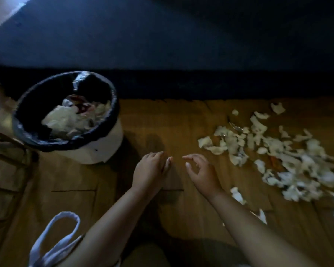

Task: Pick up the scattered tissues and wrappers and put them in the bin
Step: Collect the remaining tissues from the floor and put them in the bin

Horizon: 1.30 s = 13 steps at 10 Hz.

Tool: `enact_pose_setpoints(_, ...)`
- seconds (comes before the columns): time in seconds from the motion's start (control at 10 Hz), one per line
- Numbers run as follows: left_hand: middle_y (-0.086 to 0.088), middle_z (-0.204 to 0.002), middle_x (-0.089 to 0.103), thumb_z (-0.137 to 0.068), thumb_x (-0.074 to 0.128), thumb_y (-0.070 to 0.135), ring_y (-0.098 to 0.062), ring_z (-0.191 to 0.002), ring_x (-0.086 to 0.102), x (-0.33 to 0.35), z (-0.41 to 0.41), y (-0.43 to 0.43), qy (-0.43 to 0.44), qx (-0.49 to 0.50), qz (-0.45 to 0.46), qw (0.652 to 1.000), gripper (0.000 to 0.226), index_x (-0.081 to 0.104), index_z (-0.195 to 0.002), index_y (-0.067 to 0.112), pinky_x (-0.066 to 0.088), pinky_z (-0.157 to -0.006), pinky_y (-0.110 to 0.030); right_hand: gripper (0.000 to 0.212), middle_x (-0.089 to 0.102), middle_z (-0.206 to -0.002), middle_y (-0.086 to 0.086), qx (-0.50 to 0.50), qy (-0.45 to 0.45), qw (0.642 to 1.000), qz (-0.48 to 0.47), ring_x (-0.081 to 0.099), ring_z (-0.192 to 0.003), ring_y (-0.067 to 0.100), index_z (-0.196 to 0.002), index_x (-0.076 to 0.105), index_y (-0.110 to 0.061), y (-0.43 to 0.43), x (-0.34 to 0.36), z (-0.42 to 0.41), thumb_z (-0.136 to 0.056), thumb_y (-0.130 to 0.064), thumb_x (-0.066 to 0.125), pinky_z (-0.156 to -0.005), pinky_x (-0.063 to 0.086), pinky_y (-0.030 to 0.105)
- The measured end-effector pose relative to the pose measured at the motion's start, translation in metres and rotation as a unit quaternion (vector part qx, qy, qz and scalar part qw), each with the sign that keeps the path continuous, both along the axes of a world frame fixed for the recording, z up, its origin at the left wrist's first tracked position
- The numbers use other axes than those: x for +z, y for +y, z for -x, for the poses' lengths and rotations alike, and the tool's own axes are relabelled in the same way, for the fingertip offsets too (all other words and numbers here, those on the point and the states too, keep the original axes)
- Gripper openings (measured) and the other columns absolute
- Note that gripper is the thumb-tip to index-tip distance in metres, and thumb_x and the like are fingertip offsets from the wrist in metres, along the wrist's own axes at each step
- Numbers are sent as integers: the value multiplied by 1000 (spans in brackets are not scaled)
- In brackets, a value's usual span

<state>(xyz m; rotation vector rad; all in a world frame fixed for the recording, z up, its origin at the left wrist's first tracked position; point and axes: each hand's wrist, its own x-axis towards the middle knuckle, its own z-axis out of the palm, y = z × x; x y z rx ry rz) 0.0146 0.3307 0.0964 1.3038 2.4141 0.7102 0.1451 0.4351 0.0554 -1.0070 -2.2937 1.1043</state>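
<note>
One bin [106, 149], perhaps forty scattered scraps [274, 145].

One wide-angle head camera looks forward and steeply down at the wooden floor [181, 120], close above the left hand [150, 170] and right hand [202, 174], which enter from the bottom edge. It faces dark blue furniture [181, 45] across the top.

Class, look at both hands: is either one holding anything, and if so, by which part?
Neither. The left hand and the right hand hold nothing; the tissue scraps lie on the floor, apart from both.
</note>
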Motion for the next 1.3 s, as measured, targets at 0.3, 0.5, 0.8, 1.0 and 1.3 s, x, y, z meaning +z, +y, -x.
enact_pose_setpoints(0.3, 0, -115, 62, -95, 41, 38, -21, -109, 58, -75, -164, 53, -65, -150, 132, 978, 30, 59, -109, 18, 49, -85, -34, 24, 61, -115, 6, -176, -148, 964, 135, 57, -111, 20, -111, 62, -14, 27, -78, -210, -88, -10, 56, -88, 46, 27)
enact_pose_setpoints(0.5, -4, -140, 45, -91, 51, 38, -23, -123, 49, -126, -222, 64, -98, -163, 254, 948, 53, 36, -138, 19, 47, -94, -34, 84, 37, -147, 16, -327, -221, 863, 315, 39, -133, 32, -143, 28, -7, 54, -123, -278, -77, -26, 75, -103, 36, 35)
enact_pose_setpoints(0.8, -5, -155, -25, -85, 62, 11, -34, -146, 2, -183, -227, 96, -36, -239, 318, 917, 101, -13, -145, 40, 38, -109, -39, 78, 34, -145, 6, -207, -270, 911, 234, 44, -125, 29, -138, 27, -42, 34, -188, -248, -73, -49, 70, -98, 47, 45)
enact_pose_setpoints(1.0, -5, -155, -26, -87, 58, 14, -36, -145, -10, -211, -234, 136, 74, -394, 314, 861, 86, 0, -149, 32, 22, -116, -46, 42, 56, -124, 2, -115, -256, 951, 131, 59, -107, 21, -128, 46, -25, 30, -208, -293, -88, -25, 58, -80, 49, 21)
enact_pose_setpoints(1.3, -5, -155, 14, -88, 56, 10, -26, -141, 17, -220, -235, 156, -53, -436, 321, 839, 63, 31, -145, 24, 28, -114, -41, 47, 59, -124, 14, -353, -58, 923, 142, 56, -105, 16, -129, 52, -9, 128, -191, -296, -84, 3, 59, -83, 50, 25)
